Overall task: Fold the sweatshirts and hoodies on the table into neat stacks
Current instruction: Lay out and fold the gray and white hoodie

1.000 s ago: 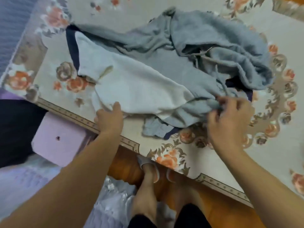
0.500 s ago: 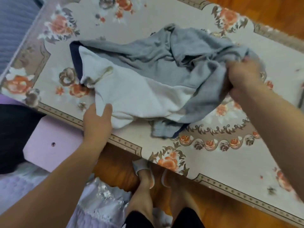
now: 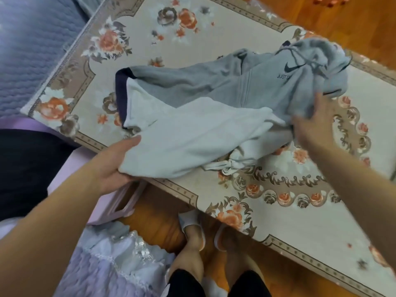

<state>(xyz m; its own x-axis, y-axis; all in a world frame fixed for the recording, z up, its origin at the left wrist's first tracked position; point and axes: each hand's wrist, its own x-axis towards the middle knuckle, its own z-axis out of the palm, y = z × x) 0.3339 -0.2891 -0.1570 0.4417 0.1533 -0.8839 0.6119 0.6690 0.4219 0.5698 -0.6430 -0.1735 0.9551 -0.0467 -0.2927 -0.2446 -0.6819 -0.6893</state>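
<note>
Though no neat stack shows yet, the grey zip hoodie with white panels [image 3: 214,108] lies crumpled on the floral-clothed surface [image 3: 278,206], long axis left to right, hood rightward. Left hand [image 3: 111,166] pinches its white near edge; right hand [image 3: 315,123], fingers spread, presses the grey bunch.

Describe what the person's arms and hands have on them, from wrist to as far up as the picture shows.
Both forearms are bare as far up as the frame shows: no sleeves or cuffs in view. The left hand and the right hand wear no gloves, and no rings, watch or bracelets show. The right hand is slightly blurred, so small details there could be missed.
</note>
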